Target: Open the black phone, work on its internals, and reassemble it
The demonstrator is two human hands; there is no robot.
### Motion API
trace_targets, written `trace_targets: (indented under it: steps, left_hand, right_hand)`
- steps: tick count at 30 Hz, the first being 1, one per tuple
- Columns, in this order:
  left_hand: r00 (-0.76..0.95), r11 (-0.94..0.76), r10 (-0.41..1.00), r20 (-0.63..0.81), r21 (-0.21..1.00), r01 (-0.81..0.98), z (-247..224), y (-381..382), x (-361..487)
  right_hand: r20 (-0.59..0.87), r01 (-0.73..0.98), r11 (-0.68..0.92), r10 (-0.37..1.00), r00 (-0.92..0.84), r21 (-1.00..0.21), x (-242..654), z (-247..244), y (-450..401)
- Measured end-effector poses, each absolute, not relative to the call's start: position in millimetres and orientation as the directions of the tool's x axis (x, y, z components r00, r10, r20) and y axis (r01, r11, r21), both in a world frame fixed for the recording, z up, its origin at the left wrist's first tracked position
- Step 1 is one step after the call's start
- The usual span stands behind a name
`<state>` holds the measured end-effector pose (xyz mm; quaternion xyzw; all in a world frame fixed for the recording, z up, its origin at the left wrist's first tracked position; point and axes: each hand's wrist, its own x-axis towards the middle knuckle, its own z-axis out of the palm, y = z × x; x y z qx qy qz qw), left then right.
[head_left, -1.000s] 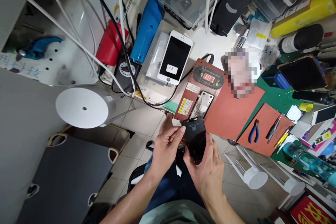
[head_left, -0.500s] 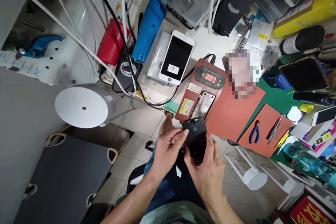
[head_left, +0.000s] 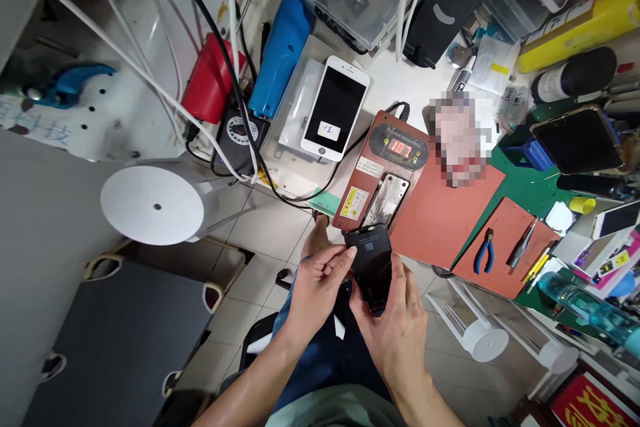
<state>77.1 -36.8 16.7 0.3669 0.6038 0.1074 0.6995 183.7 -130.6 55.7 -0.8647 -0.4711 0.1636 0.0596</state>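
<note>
A black phone (head_left: 374, 273), with small print and a square code near its top, is held over my lap at the front edge of the bench. My right hand (head_left: 397, 317) wraps round its lower part, thumb on one side and fingers along the other. At its upper left edge, the thumb and bent fingers of my left hand (head_left: 320, 280) close on the rim; the fingertips behind are hidden. Just beyond lies a brown heating plate (head_left: 370, 173) whose red display reads 187. Its metal surface (head_left: 389, 200) is partly behind the phone's top.
A white phone (head_left: 336, 107) with a sticker lies on a clear box behind the plate. An orange mat (head_left: 425, 220) is to the right, with blue-handled pliers (head_left: 484, 253) on a smaller one. Cables (head_left: 240, 80) hang on the left. White stools (head_left: 153, 205) stand below the bench.
Both hands and the black phone keep nearly the same pose. The whole view has shifted very slightly; nothing has been picked up or let go.
</note>
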Motion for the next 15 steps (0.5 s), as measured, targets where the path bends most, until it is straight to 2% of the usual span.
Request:
trace_targets:
  steps: [15]
  left_hand:
    - [0.246, 0.759, 0.55, -0.798, 0.6, 0.251, 17.9, -38.5, 77.0]
  right_hand:
    - [-0.243, 0.793, -0.547, 0.835, 0.494, -0.269, 184.7, 58.7, -131.8]
